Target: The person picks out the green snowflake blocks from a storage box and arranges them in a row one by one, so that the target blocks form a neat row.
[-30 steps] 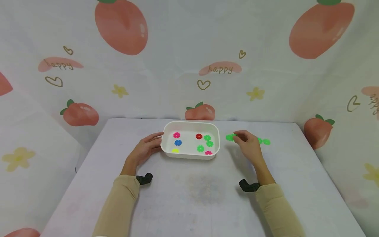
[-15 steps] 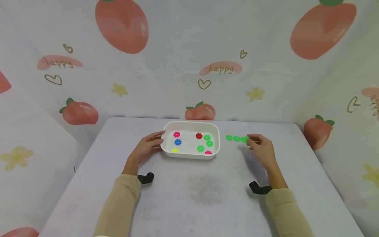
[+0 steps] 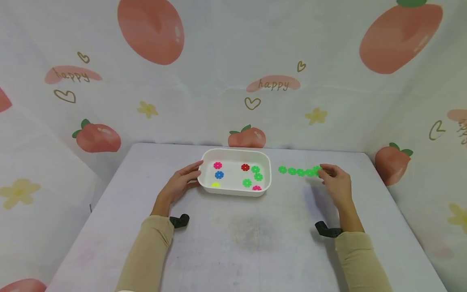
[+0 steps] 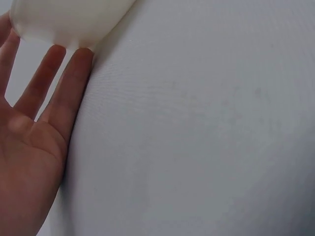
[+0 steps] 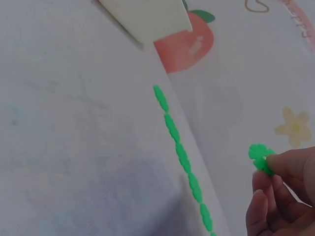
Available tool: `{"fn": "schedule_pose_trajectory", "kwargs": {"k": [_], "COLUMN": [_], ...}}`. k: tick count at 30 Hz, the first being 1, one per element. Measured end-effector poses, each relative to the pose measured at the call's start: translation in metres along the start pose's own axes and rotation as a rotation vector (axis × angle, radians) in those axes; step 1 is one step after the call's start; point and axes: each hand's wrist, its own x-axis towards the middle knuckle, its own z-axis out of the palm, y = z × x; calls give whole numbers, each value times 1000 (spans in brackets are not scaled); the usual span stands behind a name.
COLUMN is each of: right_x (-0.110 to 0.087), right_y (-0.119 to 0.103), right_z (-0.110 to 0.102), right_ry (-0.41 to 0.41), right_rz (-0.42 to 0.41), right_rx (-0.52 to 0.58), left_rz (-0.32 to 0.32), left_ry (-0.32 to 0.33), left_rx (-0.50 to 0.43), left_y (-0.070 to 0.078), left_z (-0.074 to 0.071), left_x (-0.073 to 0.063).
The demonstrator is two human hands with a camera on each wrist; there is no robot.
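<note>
My right hand [image 3: 337, 184] pinches a green notched plastic disc [image 5: 261, 157] between thumb and fingers, held above the table. Beneath and to its left, several similar green discs [image 3: 292, 171] lie flat in a line on the table, nearly edge to edge; in the head view the hand covers the line's right end. A white tray [image 3: 233, 192] stands left of this line. Against the tray's left end rest the straight fingers of my left hand [image 3: 178, 184]; the left wrist view shows the fingertips touching the tray wall [image 4: 64, 24].
Inside the tray lie loose discs: pink [image 3: 217, 165], blue [image 3: 219, 174], yellow [image 3: 216, 185], red [image 3: 245, 167] and several green ones [image 3: 247, 183]. The white-covered table [image 3: 219, 247] meets a patterned cloth backdrop [image 3: 204, 105] behind.
My right hand has moved rightward above the line of green discs, with the pinched disc, uncovering discs on the left. The left hand and the tray stay in place.
</note>
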Motion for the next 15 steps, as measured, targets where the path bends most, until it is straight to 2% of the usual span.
{"fn": "schedule_pose_trajectory", "kwargs": {"k": [5, 8, 10, 15], "right_x": [10, 16, 19, 27], "right_y": [5, 9, 12, 24], "right_z": [-9, -14, -18, -31], "right_ry": [84, 130, 150, 155], "right_rz": [35, 60, 73, 86], "right_rx": [78, 80, 40, -156], "left_rz": [-1, 0, -1, -6], "left_ry": [-15, -19, -21, -21], "left_rx": [-7, -10, -8, -3], "left_y": [2, 2, 2, -1], "left_z": [-1, -2, -3, -4], "left_x": [-1, 0, 0, 1]}}
